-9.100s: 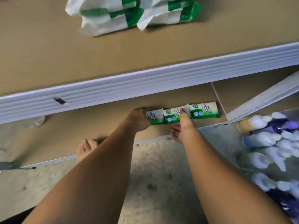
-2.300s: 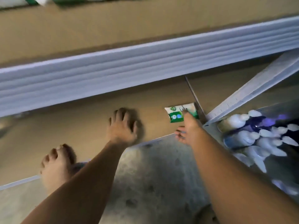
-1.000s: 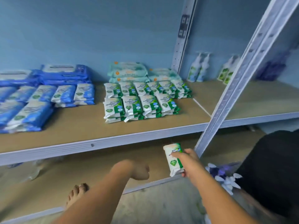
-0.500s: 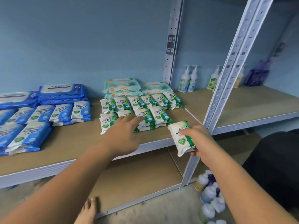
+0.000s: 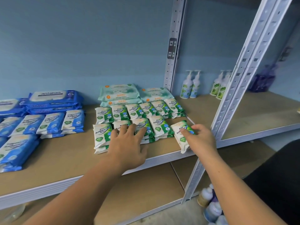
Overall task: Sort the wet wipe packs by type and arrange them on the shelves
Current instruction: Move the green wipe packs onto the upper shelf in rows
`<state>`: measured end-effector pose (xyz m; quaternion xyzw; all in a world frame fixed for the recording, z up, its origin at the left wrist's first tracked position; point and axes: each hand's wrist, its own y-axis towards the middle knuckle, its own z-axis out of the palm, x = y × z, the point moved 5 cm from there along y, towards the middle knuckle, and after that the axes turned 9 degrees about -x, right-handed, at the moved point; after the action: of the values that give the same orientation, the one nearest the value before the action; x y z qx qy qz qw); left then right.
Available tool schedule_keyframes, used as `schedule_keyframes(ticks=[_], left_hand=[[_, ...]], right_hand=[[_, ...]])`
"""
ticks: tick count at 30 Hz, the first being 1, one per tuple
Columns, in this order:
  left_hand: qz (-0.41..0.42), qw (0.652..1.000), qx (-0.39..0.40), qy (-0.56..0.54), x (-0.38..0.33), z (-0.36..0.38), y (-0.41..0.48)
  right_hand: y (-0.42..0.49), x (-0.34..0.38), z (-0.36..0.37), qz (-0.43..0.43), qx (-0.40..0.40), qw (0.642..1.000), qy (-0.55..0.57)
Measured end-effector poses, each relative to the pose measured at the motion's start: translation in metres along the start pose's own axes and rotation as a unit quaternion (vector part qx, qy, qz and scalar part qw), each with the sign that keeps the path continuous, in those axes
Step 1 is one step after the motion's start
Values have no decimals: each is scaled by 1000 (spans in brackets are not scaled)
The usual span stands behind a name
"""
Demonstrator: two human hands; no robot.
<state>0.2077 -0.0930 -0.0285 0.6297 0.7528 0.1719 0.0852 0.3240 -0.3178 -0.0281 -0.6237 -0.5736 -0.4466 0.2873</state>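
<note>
Green wipe packs (image 5: 159,127): glossy plastic film, slightly crinkled.
Shelf board (image 5: 68,153): matt brown pressed wood, smooth.
Shelf uprights (image 5: 243,82): pale painted metal, perforated.
Pump bottles (image 5: 190,86), two o'clock: smooth plastic.
Floor (image 5: 170,215), six o'clock: rough concrete.

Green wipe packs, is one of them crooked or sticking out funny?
Yes. The green pack held by the right hand, at the right end of the front row, lies slanted, its near corner poking over the shelf edge. The other green packs sit in straight rows.

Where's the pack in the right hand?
Head view, centre right: the pack is at the shelf's front edge, right of the front row of green packs.
</note>
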Motion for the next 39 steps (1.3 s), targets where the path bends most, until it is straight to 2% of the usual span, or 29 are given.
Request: schedule_keyframes(ticks=[6,10,13,16,19,21,23,27,32,39], left_hand=[[-10,1000,5,0,-4,4,-3],[-9,1000,7,-10,-4,3,-4],[-8,1000,12,-12,-3,1,-4],[-8,1000,13,-13,-3,0,-5],[-9,1000,14,-15,-3,1,-6],[-11,1000,11,-14,-3,2,-6],[-12,1000,7,-18,-3,2,-5],[-17,999,2,-32,-3,0,0],[-39,998,4,-58,-4,1,4],[-25,998,10,-52,-5,3,8]], right_hand=[[-8,9,-1,-81,-52,992,-83],[-15,19,-4,-210,-98,958,-170],[-17,28,-11,-266,-71,946,-169],[-23,28,-19,-256,12,943,-213],[-31,15,-25,-243,96,917,-301],[-35,5,-23,-243,137,909,-310],[-36,-1,-21,-250,131,918,-279],[-29,2,-16,-276,63,926,-251],[-17,7,-1,-291,55,926,-236],[-3,12,24,-311,27,929,-198]])
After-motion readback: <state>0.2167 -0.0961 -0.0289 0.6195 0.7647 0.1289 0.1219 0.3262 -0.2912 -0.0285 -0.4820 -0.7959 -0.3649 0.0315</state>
